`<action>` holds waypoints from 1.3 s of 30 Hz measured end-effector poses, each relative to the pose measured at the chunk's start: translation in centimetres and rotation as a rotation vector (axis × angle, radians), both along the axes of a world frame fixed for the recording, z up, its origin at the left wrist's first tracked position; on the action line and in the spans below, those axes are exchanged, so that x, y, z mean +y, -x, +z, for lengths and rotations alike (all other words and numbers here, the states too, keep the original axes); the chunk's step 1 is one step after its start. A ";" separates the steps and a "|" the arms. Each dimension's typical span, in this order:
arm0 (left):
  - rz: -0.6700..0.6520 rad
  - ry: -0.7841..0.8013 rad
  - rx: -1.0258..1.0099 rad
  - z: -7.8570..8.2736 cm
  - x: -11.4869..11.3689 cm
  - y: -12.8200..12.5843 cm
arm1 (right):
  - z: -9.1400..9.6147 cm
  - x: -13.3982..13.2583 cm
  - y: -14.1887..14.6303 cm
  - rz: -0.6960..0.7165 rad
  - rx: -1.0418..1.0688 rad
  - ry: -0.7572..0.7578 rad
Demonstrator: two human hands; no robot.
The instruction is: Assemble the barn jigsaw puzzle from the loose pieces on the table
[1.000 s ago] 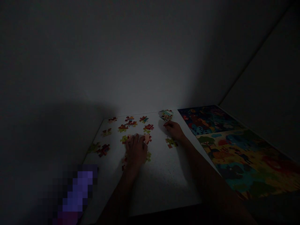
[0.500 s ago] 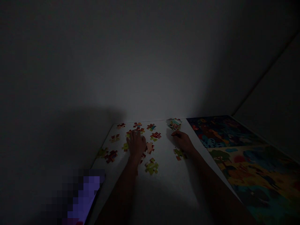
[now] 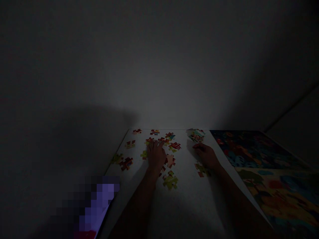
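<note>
Scattered jigsaw puzzle pieces lie on a white board (image 3: 184,202) in dim light. My left hand (image 3: 156,156) rests flat among them, its fingertips on a red-and-yellow piece (image 3: 150,141). A peach-coloured piece (image 3: 170,161) lies just right of that hand, and a yellow-green piece (image 3: 170,180) lies below it. My right hand (image 3: 206,156) sits on the board with its fingers curled, close to a small stack of pieces (image 3: 196,135). A green-and-red piece (image 3: 201,170) lies just below it. Nothing is visibly held in my left hand.
A colourful illustrated picture board (image 3: 259,166) lies along the right side of the white board. A blurred purple object (image 3: 97,205) sits at the lower left. A pale wall (image 3: 159,73) rises behind the board, and dark shadow covers the left.
The whole scene has shifted right and down in view. My left hand has slid up the board, uncovering the peach piece. My right hand stays near the stack.
</note>
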State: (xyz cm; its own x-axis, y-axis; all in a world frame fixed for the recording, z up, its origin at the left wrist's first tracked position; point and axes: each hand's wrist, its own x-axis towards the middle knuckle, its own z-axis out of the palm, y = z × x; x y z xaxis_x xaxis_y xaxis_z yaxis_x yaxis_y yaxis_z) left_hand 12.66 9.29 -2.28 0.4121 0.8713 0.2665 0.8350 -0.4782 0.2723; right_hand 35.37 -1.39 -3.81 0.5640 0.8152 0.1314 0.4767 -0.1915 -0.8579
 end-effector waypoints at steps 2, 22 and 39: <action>-0.005 0.003 -0.005 0.0 -0.2 -0.1 | -0.1 0.0 -0.1 0.003 -0.013 -0.001; -0.467 -0.017 -0.139 -0.1 -2.3 -1.6 | 1.1 -0.4 0.3 0.000 -0.074 0.046; -0.541 -0.014 -0.128 -0.3 -2.2 -1.7 | 1.4 -0.5 0.5 -0.037 -0.056 0.071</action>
State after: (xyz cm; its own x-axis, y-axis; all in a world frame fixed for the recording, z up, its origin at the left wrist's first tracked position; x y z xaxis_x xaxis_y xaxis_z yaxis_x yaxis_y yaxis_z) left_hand 14.38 7.05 -2.55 0.7633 0.5406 0.3538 0.4302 -0.8338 0.3460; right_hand 34.90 -1.85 -2.42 0.5873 0.8023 0.1066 0.5154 -0.2691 -0.8136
